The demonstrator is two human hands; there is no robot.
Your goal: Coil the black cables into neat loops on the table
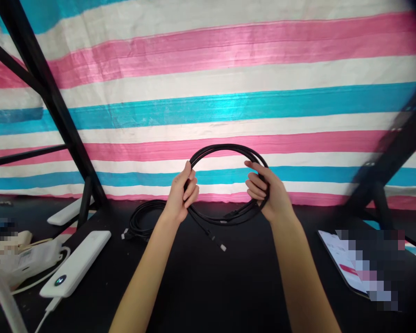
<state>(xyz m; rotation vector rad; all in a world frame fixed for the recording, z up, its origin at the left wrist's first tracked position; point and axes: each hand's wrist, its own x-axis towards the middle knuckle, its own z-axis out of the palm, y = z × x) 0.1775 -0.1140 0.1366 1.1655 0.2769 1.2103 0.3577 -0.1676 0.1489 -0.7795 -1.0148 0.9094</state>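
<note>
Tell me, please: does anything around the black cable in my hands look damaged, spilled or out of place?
Nothing looks spilled or visibly damaged. One small oddity: the held black cable is coiled, but one end, with a pale connector, sticks out below the loop.

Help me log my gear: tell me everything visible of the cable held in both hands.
The cable is black, smooth, rubbery-looking and coiled into several loops, forming an open ring. The left hand grips one side, the right hand the other, holding it up over the dark table. One end trails below the ring, tipped with a pale plug.
</note>
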